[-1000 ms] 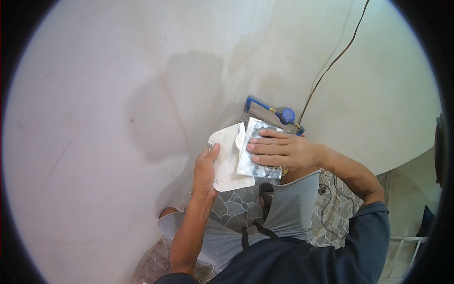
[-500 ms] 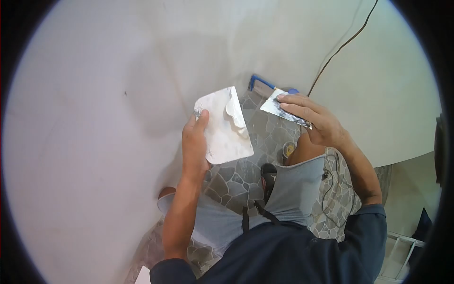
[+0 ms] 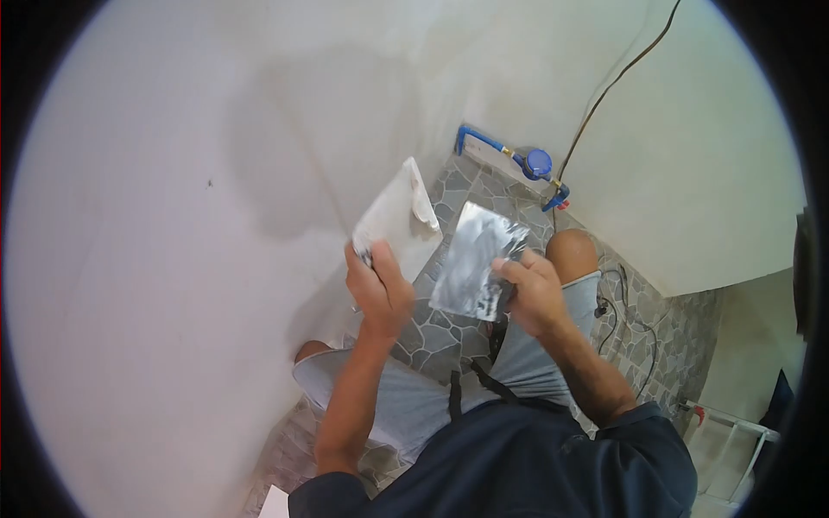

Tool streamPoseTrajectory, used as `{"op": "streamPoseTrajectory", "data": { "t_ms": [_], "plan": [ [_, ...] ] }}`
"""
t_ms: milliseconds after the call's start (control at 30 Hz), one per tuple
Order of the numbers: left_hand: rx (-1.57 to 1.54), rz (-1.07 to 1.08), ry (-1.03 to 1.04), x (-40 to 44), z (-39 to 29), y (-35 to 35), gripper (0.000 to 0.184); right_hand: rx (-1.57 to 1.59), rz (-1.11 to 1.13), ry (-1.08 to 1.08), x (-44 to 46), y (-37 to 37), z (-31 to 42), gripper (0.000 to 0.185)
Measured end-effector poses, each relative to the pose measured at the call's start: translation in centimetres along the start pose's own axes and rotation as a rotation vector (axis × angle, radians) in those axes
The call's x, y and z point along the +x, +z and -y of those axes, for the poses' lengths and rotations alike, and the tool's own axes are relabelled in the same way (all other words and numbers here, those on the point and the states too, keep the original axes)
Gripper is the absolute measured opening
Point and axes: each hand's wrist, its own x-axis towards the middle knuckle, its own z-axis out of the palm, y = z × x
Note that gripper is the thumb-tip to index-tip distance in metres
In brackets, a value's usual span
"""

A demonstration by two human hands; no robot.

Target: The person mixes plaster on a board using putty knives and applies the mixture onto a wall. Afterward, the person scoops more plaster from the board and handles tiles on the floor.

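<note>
Left hand (image 3: 378,287): here it is, closed firmly on the near edge of a thin, flat white plate with a rounded corner (image 3: 393,216), thumb uppermost, the other fingers partly hidden.
White plate: up off the floor in front of the body, close by the wall, steeply tilted; an edge grip like that probably keeps most of its face free.
White lump (image 3: 420,205): a thick, paste-like ridge clinging along the plate's right-hand edge, the side towards the other hand (handy for reaching across, I'd judge).
Right hand (image 3: 539,295): another closed grip, this one on the right side of a rectangular silver metal sheet smeared with white (image 3: 473,259), thumb across the face, the remaining fingers mostly out of sight behind.
Metal sheet: broad face up, far edge clear of the fingers, seemingly so that edge stays usable; near the plate, not touching it.
Knees: spread wide in grey cloth shorts (image 3: 390,393), which looks to leave the hands working room between.
Corner: a blue pipe with a round blue meter (image 3: 537,163) sits where the smooth pale wall (image 3: 164,276) meets the grey stone-patterned floor (image 3: 432,335).
</note>
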Motion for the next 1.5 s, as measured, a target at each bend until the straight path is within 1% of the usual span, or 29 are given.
{"op": "streamPoseTrajectory", "data": {
  "t_ms": [33, 67, 167, 267, 367, 433, 533, 667, 767, 867, 967, 1067, 1167, 1267, 1367, 1467, 1500],
  "plan": [
    [0.023, 0.022, 0.1, -0.8, 0.8, -0.1, 0.022, 0.171, -0.026, 0.065, 0.1, 0.6, -0.8, 0.021],
    [0.011, 0.041, 0.212, -1.3, 1.5, -0.1, 0.022, 0.224, -0.021, 0.089, 0.4, 0.7, -1.4, 0.022],
    [-0.106, 0.086, 0.566, -0.3, 0.2, 0.4, 0.024, 0.341, -0.01, 0.149, 1.4, 1.0, -1.8, 0.022],
    [-0.082, 0.211, 0.699, -0.2, 1.5, 0.3, 0.029, 0.391, 0.008, 0.194, 1.2, 2.2, -0.4, 0.02],
    [0.027, 0.321, 0.77, 0.1, 0.9, -0.9, 0.031, 0.45, 0.064, 0.227, 0.5, 3.4, 1.3, 0.019],
    [0.05, 0.39, 0.763, 0.2, 1.9, -1.7, 0.032, 0.472, 0.109, 0.242, 0.3, 4.0, 2.1, 0.018],
    [0.083, 0.478, 0.76, 0.4, 2.2, -2.7, 0.038, 0.462, 0.087, 0.226, 0.2, 4.1, 2.4, 0.019],
    [0.161, 0.589, 0.777, 0.4, 2.1, -3.6, 0.047, 0.451, 0.08, 0.256, 0.5, 3.4, 2.2, 0.02],
    [0.182, 0.602, 0.734, -0.1, 3.2, -4.4, 0.051, 0.459, 0.097, 0.27, 1.3, 2.3, 0.7, 0.022],
    [0.198, 0.6, 0.689, -1.0, 4.3, -5.2, 0.049, 0.486, 0.119, 0.292, 1.4, 1.9, 0.6, 0.026],
    [0.262, 0.543, 0.704, -1.9, 5.9, -5.4, 0.045, 0.525, 0.117, 0.317, 2.0, 1.0, 0.0, 0.028],
    [0.461, 0.712, 0.701, -3.2, 5.3, -6.4, 0.042, 0.604, 0.159, 0.292, 2.2, 0.9, 0.7, 0.028],
    [0.367, 0.707, 0.462, -6.2, 6.9, -6.5, 0.036, 0.644, 0.167, 0.215, 2.8, 0.0, 1.5, 0.032],
    [0.288, 0.52, 0.197, -7.5, 8.1, -6.1, 0.031, 0.586, 0.103, 0.184, 3.7, -1.8, 0.6, 0.031],
    [0.299, 0.387, -0.179, -8.0, 8.0, -5.8, 0.024, 0.55, 0.08, 0.182, 3.5, -2.1, 0.0, 0.029],
    [0.266, 0.377, -0.335, -9.0, 9.2, -5.9, 0.026, 0.485, 0.111, 0.131, 3.8, -2.3, -0.7, 0.029],
    [0.223, 0.341, -0.362, -9.1, 8.8, -5.7, 0.028, 0.468, 0.121, 0.107, 4.1, -2.2, -0.8, 0.029]
  ]
}}
